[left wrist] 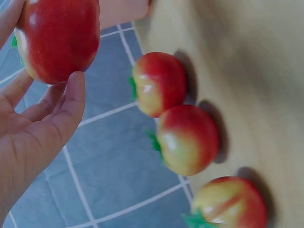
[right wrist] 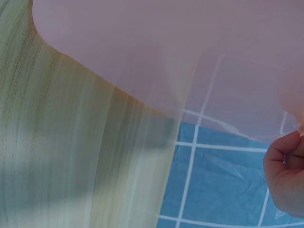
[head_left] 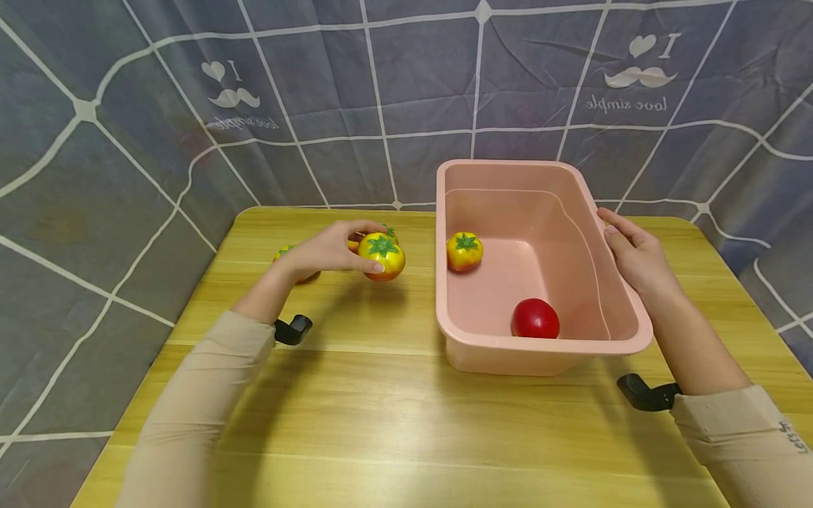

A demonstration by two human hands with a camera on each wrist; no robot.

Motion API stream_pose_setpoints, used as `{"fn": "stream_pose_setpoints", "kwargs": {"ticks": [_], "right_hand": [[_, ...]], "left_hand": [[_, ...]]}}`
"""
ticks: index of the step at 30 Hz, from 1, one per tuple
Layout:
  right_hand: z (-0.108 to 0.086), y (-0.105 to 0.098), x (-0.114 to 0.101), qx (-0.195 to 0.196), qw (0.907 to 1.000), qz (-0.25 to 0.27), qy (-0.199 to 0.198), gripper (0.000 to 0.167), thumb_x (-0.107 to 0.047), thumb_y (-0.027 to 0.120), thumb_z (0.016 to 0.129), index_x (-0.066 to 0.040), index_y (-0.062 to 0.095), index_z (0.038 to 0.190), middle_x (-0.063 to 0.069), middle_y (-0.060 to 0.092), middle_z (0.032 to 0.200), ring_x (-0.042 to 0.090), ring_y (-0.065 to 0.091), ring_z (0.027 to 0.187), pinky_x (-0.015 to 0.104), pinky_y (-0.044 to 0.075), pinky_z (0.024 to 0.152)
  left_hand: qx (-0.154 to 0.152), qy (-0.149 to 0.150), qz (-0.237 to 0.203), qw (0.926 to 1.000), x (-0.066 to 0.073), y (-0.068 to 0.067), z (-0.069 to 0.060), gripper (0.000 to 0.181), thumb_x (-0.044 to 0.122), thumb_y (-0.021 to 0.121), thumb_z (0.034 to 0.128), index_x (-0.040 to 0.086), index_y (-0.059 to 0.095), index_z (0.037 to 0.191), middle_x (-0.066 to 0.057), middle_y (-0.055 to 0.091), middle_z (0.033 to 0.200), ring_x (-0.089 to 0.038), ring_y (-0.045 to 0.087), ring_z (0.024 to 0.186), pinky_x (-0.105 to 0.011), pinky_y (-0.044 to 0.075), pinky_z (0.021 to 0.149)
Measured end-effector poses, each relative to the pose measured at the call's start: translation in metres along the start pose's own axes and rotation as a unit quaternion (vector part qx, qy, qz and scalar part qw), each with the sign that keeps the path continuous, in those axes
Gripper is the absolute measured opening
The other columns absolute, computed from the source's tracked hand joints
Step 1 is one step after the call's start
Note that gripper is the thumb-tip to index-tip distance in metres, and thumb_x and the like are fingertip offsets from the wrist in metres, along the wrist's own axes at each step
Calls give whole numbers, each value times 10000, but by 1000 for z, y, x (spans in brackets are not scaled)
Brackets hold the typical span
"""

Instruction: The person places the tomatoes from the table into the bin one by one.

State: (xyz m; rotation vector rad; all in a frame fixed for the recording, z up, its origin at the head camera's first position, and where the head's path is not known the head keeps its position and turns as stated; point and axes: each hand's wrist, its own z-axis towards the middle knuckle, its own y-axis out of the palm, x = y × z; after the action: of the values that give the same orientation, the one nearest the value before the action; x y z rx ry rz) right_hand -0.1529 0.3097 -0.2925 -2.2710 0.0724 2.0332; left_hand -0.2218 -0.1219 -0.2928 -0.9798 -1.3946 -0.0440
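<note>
My left hand [head_left: 336,248] holds a yellow and red tomato [head_left: 383,255] with a green star-shaped calyx, gripped between thumb and fingers above the table. The left wrist view shows its red underside. Three similar tomatoes stand in a row on the table below: a far one [left wrist: 160,83], a middle one [left wrist: 189,138] and a near one [left wrist: 231,202]. In the head view my left hand and the held tomato partly hide them. At the right, my right hand [head_left: 641,261] grips the side rim of a pink plastic bin [head_left: 546,344].
Inside the bin lie a yellow tomato [head_left: 464,252] by the left wall and a smooth red round fruit [head_left: 536,319] near the front. The wooden table [head_left: 381,423] ends at a grey checked curtain [head_left: 419,85] at the back and left.
</note>
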Motion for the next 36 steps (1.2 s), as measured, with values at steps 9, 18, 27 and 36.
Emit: {"fn": "stream_pose_setpoints", "kwargs": {"ticks": [9, 18, 27, 36], "right_hand": [[0, 0, 0, -6, 9999, 137, 65, 531, -262, 516, 953, -164, 352, 1448, -74, 504, 1193, -68, 578, 845, 95, 471, 686], [1, 1, 1, 18, 9999, 125, -14, 517, -262, 529, 947, -166, 384, 1433, -99, 522, 1136, -59, 585, 825, 100, 475, 673], [1, 1, 0, 87, 9999, -106, 4, 515, -267, 521, 952, -161, 378, 1436, -102, 523, 1124, -67, 576, 816, 94, 471, 668], [0, 1, 1, 140, 9995, -264, -52, 505, -281, 523, 950, -179, 395, 1428, -101, 517, 1129, -68, 575, 801, 93, 468, 659]], "left_hand": [[199, 87, 946, 9953, 32, -10, 8, 659, 286, 762, 771, 108, 482, 1340, -78, 533, 1231, -266, 499, 1082, -375, 451, 885], [469, -58, 882, 9950, 56, -29, 11, 661, 320, 747, 784, 118, 459, 1344, -50, 525, 1234, -229, 489, 1103, -361, 465, 881], [540, 175, 849, 9948, 74, -33, 26, 672, 308, 737, 796, 114, 442, 1367, -63, 503, 1286, -225, 491, 1101, -352, 462, 893], [529, 539, 886, 9932, 102, -27, 47, 667, 313, 721, 808, 113, 432, 1374, -62, 498, 1283, -198, 500, 1075, -290, 471, 867]]}}
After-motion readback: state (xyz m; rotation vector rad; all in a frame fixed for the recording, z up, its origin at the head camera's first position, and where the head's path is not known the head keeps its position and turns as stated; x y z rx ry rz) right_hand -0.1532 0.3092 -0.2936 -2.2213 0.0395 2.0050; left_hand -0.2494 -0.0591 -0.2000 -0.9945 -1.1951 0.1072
